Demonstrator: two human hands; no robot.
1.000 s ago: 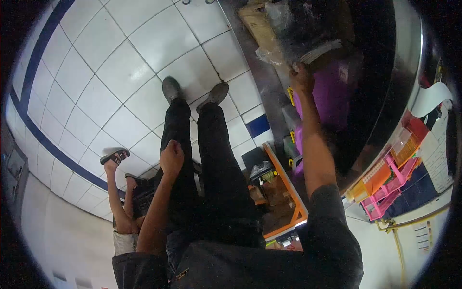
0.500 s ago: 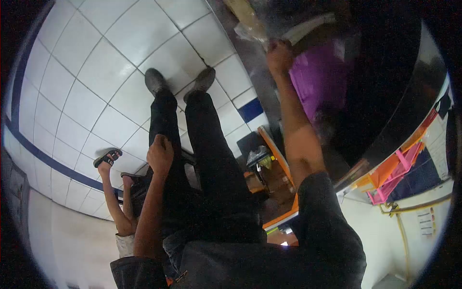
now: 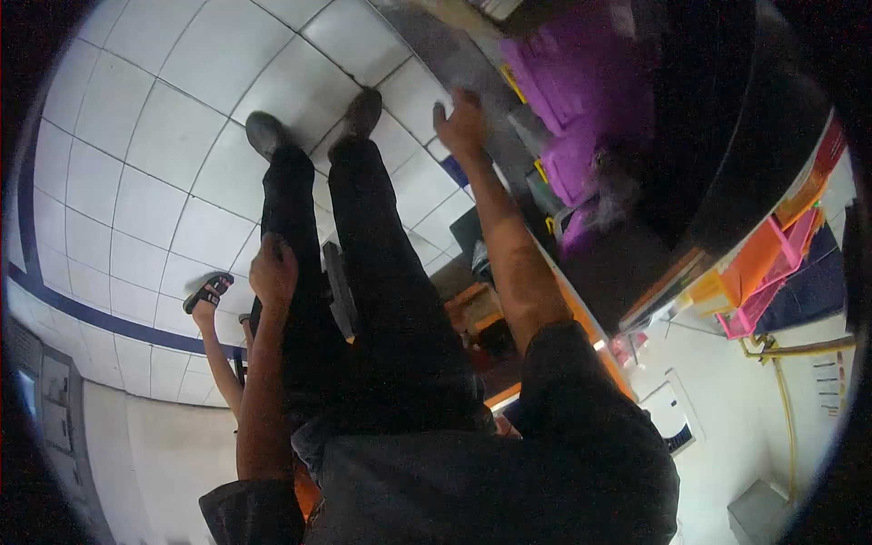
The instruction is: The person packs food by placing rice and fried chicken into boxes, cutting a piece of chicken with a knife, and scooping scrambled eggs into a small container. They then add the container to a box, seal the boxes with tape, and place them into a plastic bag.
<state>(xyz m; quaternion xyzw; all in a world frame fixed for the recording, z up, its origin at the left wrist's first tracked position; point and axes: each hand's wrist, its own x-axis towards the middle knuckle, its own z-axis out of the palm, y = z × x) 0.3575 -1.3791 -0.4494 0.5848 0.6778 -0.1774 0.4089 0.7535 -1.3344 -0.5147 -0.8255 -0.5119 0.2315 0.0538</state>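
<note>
My right hand (image 3: 464,124) reaches forward beside the dark storage area. It is open, with the thumb apart from the fingers and nothing visible in it. Closest to it are stacked purple bins (image 3: 574,100) with yellow tabs on their edges, a short way to its right. Clear crumpled plastic (image 3: 616,202) lies against the bins. My left hand (image 3: 273,270) hangs in front of my left thigh. Its fingers are curled in, and no object shows in them.
White floor tiles (image 3: 173,136) lie under my shoes. Another person's sandalled foot (image 3: 210,291) is at the left. An orange-edged shelf unit (image 3: 581,318) stands by my right arm. Farther right are a pink rack (image 3: 772,282) and a yellow pipe (image 3: 788,427) on the wall.
My right hand has drawn back to the left, away from a pale plastic-wrapped item it was touching. More purple bins show. My left hand stays low by the thigh.
</note>
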